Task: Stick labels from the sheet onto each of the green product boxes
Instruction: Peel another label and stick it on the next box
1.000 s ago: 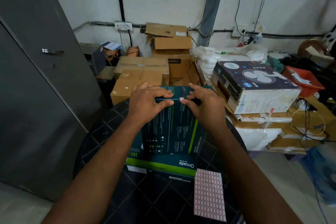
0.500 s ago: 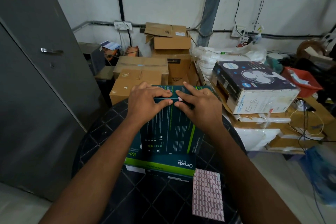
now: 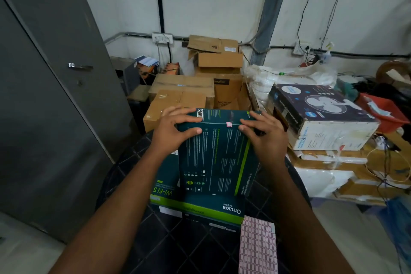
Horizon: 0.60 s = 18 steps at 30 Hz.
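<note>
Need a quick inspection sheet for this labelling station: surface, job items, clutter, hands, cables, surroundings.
Surface: dark round table with a grid pattern.
Job's things: upper green box stacked on lower green box; small label stuck at the upper box's far edge; label sheet lying near right.
Clutter: nothing seen on the table besides these.
Hands: left hand and right hand grip the upper box's far corners.
Cables: wires hanging down the wall; cable loops at right.
Surroundings: cardboard cartons, fan box, grey door.
</note>
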Motion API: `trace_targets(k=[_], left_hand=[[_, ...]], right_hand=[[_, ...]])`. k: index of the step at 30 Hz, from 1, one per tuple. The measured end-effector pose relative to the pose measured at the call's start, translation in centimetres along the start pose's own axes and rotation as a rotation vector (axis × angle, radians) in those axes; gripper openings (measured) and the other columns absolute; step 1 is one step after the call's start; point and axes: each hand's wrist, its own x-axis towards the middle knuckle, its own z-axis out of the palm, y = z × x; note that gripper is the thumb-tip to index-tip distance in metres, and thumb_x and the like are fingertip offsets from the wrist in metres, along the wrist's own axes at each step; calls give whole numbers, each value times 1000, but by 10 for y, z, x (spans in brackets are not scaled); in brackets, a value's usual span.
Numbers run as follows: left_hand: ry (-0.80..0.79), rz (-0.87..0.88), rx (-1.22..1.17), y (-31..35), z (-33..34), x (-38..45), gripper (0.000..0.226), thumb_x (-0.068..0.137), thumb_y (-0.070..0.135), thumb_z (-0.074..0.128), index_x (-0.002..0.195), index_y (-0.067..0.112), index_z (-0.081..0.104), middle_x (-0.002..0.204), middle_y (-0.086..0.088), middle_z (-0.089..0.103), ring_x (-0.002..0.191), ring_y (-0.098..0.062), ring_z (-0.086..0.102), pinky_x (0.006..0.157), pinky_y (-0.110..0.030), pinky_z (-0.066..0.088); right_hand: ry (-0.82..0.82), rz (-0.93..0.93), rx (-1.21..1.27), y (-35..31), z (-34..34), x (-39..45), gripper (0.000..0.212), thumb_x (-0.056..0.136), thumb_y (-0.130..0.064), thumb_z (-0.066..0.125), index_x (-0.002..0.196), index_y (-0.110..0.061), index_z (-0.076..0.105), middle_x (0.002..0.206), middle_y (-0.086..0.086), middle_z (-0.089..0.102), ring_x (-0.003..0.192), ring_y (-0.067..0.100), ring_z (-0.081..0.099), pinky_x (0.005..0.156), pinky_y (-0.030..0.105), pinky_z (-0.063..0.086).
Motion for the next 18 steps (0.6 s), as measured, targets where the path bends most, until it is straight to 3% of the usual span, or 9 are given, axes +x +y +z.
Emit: trace_targets(k=[3,5,10,12,14,18], left_hand=[[9,-84,-196,-2,0,-7,32,77,21,85,94,47,77,124,19,66,125,-7,58,107,-29,44],[7,-80,-218,-1,0,-6,29,77,19,84,93,42,78,119,15,70,119,-4,61,104,-26,46],[-80,-141,-381,-3,-13,-6,22,79,7,77,98,17,76,120,6,69,118,-1,62,97,-15,47],[-82,-140,-431,-5,-14,-9,24,81,0,72,94,19,77,112,6,73,114,1,63,94,-14,47],[-44,-141,-473,-9,-12,-10,25,81,7,72,87,29,81,106,8,76,111,-3,65,96,-19,48],[-22,-171,-537,-14,-10,-11,23,79,11,70,86,30,81,114,10,75,118,-7,64,101,-26,49]], right_hand=[[10,-34,25,4,-6,1,21,83,-38,76,102,-31,78,112,-11,75,120,11,59,101,8,31],[0,-60,5,1,-7,3,20,82,-37,77,100,-28,79,105,-12,76,113,10,63,97,4,30],[-108,-36,198,22,-20,4,32,80,-28,81,112,-24,75,121,-7,70,125,9,60,108,21,42],[-135,-4,336,32,-26,1,35,78,-17,82,113,-16,73,124,1,69,127,10,60,108,22,44],[-131,16,412,34,-27,1,31,77,-10,82,107,-9,75,119,6,71,123,11,62,105,20,45],[-204,17,483,41,-31,6,28,83,-3,76,110,-5,73,124,8,69,127,10,59,106,18,44]])
